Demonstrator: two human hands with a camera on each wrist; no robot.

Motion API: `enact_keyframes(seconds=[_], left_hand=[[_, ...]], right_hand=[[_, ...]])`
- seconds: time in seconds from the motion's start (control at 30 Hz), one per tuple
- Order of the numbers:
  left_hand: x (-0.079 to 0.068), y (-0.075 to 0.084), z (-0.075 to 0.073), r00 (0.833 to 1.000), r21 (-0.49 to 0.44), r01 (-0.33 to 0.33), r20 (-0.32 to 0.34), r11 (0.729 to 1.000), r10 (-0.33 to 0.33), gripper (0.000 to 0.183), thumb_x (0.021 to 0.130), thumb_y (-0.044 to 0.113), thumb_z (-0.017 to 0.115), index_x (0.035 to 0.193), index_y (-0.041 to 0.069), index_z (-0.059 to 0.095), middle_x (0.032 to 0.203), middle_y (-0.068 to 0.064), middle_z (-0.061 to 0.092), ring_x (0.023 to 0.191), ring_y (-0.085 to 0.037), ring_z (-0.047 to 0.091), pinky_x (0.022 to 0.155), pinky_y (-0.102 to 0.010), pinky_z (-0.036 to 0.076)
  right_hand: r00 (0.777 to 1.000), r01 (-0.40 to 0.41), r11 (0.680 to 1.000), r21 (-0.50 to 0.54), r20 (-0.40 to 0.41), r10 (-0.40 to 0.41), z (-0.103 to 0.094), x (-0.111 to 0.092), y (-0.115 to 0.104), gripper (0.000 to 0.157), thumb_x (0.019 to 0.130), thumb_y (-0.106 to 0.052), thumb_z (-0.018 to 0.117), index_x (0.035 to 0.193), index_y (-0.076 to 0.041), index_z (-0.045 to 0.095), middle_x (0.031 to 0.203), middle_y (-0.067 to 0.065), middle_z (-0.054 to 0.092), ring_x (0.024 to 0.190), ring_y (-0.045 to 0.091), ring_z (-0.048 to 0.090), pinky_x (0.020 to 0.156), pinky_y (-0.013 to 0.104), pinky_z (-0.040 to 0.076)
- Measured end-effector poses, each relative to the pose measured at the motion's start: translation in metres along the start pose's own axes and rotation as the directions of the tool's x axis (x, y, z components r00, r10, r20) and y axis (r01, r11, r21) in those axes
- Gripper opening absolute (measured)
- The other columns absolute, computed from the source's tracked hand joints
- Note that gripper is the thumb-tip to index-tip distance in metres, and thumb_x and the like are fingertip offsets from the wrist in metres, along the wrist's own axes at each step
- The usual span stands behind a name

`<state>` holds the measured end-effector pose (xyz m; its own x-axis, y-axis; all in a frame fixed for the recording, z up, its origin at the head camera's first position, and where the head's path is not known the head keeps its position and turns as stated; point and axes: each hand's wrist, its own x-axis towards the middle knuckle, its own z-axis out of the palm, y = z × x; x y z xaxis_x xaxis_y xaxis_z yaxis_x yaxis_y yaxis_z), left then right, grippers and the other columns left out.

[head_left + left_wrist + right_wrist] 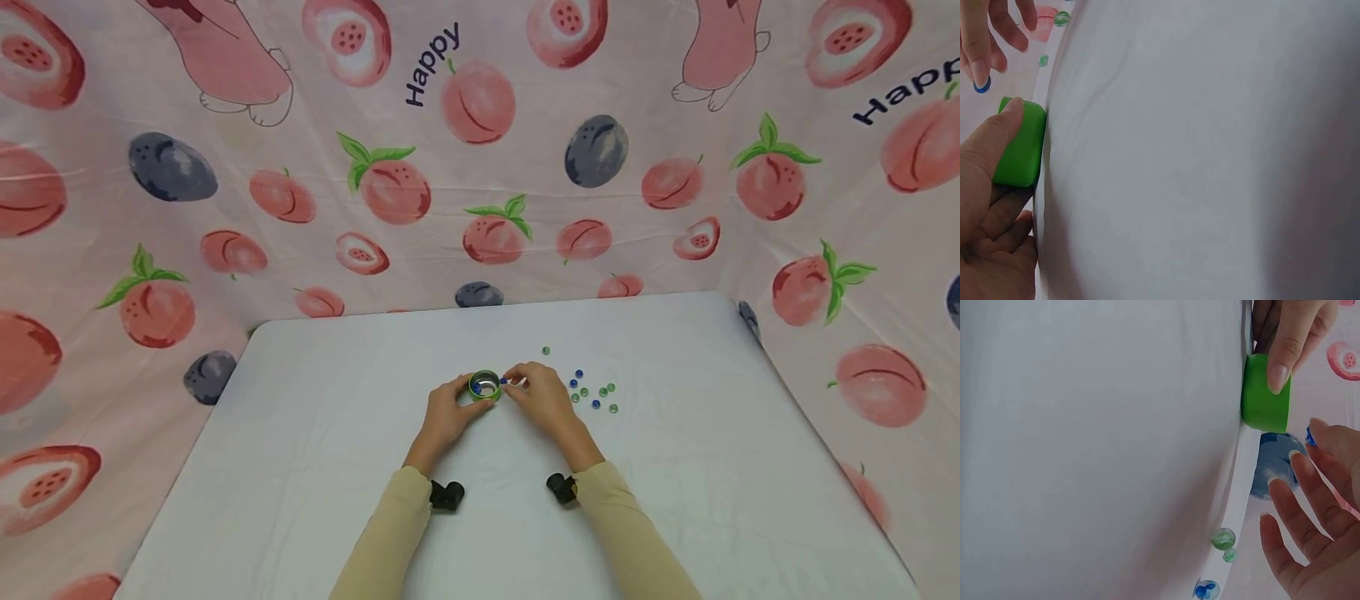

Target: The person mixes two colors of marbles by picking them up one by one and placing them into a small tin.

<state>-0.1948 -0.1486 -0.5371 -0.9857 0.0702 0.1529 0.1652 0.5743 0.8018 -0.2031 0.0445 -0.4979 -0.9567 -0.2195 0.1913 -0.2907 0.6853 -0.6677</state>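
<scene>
A small green bowl (pixel 486 372) with a shiny metal inside stands on the white table. My left hand (pixel 447 412) grips it from the left, thumb against its green wall (pixel 1022 150). Blue marble colour (pixel 476 387) shows inside the bowl; how many lie there I cannot tell. Just right of the rim, my right hand (pixel 545 397) pinches a blue marble (pixel 1310 436) between thumb and index finger, its other fingers spread apart. In the left wrist view that blue marble (pixel 982 84) hangs above the bowl's level.
Right of the right hand lie several loose marbles, among them a green marble (pixel 603 392) and a blue marble (pixel 579 374). One green marble (pixel 546 351) sits farther back. A fruit-print cloth (pixel 420 267) hangs behind the white table (pixel 300 467).
</scene>
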Motion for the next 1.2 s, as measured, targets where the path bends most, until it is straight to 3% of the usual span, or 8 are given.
enact_keyframes(seconds=[0.6, 1.2], left_hand=[[0.0, -0.002, 0.0, 1.0, 0.009, -0.007, -0.008, 1.0, 0.007, 0.058, 0.09, 0.021, 0.086, 0.138, -0.004, 0.066, 0.142, -0.03, 0.062, 0.139, -0.048, 0.054, 0.119, -0.059, 0.042], [-0.002, 0.002, -0.001, 1.0, 0.01, 0.01, -0.007, 1.0, -0.01, 0.057, 0.09, 0.021, 0.086, 0.138, -0.003, 0.066, 0.143, -0.028, 0.062, 0.141, -0.047, 0.053, 0.121, -0.058, 0.041]], right_hand=[[1.0, 0.013, 1.0, 0.015, 0.022, -0.013, 0.009, 0.004, -0.007, 0.017, 0.097, -0.016, 0.078, 0.11, -0.005, 0.079, 0.101, 0.008, 0.075, 0.092, 0.025, 0.068, 0.081, 0.04, 0.06], [0.999, 0.034, 0.998, -0.057, -0.028, -0.035, -0.009, -0.017, 0.002, 0.018, 0.094, -0.017, 0.081, 0.108, -0.006, 0.08, 0.097, 0.007, 0.075, 0.087, 0.023, 0.069, 0.08, 0.04, 0.06]])
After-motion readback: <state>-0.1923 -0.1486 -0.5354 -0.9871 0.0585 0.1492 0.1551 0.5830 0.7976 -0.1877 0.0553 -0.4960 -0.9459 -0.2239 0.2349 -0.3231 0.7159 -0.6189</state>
